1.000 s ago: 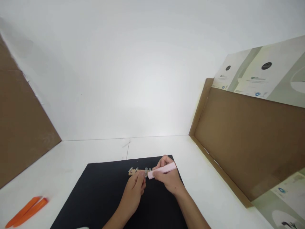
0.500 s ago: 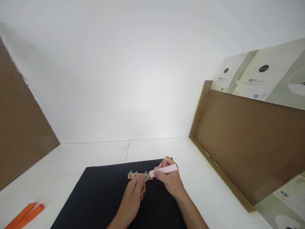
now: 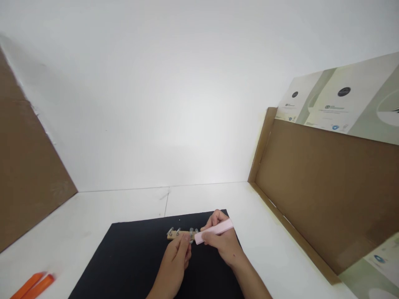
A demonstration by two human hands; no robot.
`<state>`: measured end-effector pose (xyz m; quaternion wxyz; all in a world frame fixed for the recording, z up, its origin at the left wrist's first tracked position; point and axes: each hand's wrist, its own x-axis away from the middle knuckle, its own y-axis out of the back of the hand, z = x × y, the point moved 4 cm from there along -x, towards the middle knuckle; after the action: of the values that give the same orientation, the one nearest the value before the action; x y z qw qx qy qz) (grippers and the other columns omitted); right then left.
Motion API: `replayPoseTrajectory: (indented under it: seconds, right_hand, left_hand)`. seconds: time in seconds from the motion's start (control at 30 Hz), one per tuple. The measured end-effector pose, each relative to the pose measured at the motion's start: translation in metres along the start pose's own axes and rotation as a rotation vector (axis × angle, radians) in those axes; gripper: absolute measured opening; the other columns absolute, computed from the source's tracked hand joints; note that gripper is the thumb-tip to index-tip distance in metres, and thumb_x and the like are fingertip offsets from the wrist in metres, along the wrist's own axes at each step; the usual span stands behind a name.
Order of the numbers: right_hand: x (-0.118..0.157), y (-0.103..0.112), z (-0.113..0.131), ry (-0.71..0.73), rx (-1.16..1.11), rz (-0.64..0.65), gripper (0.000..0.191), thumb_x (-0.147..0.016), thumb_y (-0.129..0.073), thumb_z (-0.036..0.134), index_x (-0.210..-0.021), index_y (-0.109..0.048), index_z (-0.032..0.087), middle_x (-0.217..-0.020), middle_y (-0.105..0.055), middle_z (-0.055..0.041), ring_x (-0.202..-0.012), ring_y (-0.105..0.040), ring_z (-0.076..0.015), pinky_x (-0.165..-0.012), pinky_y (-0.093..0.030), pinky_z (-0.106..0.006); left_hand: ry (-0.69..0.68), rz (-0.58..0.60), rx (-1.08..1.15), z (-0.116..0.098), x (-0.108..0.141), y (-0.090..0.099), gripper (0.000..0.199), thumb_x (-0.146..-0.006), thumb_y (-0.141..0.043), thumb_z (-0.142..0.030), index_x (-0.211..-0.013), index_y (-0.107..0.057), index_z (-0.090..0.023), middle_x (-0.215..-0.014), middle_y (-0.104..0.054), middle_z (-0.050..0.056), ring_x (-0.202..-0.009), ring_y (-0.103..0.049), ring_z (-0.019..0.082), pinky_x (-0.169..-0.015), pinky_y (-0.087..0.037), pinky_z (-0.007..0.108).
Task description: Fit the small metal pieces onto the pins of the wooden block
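Note:
My left hand pinches a small wooden strip that has several metal bolts standing up from it. My right hand is shut around a pale pink marker, whose lower end sits beside the bolts at the strip's right end. The two hands nearly meet there, and they hide the right part of the strip. The strip is held just above a black mat, or resting on it; I cannot tell which.
The black mat lies on a white table. Two orange plastic pry tools lie at the near left. Brown cardboard panels stand on the right, and another stands on the left, in front of a white wall.
The whole scene sits slightly lower in the view. The pink marker has tilted, its lower end dropping against the strip's right end, while the left hand stays on the strip.

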<state>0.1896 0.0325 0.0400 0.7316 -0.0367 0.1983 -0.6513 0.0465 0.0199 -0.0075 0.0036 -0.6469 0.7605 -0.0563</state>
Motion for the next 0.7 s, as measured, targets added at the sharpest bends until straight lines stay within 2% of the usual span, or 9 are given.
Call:
replayPoseTrajectory:
  seconds: [0.27, 0.53, 0.7]
  right_hand:
    - [-0.0043, 0.0087, -0.0051, 0.023, 0.086, -0.138, 0.036, -0.060, -0.075, 0.013, -0.066, -0.041, 0.022, -0.064, -0.061, 0.0041, -0.053, -0.054, -0.0119, -0.051, -0.043, -0.023]
    - [-0.0031, 0.0053, -0.0047, 0.000, 0.034, -0.084, 0.037, -0.060, -0.076, 0.013, -0.067, -0.041, 0.022, -0.064, -0.061, 0.0035, -0.053, -0.055, -0.0124, -0.051, -0.043, -0.023]
    - [-0.0034, 0.0063, -0.0045, 0.014, 0.106, -0.102, 0.035, -0.059, -0.075, 0.011, -0.067, -0.042, 0.022, -0.062, -0.059, 0.0046, -0.057, -0.056, -0.0133, -0.054, -0.045, -0.024]
  left_hand:
    - [0.030, -0.020, 0.011, 0.0025, 0.0005, 0.0001, 0.058, -0.073, -0.051, -0.076, -0.062, -0.040, -0.020, -0.050, -0.030, -0.009, -0.044, -0.021, 0.006, -0.042, -0.017, 0.021]
    - [0.015, -0.024, 0.030, 0.0032, -0.0009, 0.0008, 0.057, -0.073, -0.053, -0.074, -0.061, -0.041, -0.020, -0.050, -0.031, -0.009, -0.043, -0.022, 0.005, -0.041, -0.016, 0.021]
    - [0.021, -0.033, 0.036, 0.0020, -0.0007, 0.0000, 0.058, -0.071, -0.055, -0.075, -0.061, -0.042, -0.020, -0.050, -0.032, -0.008, -0.042, -0.022, 0.006, -0.040, -0.016, 0.020]
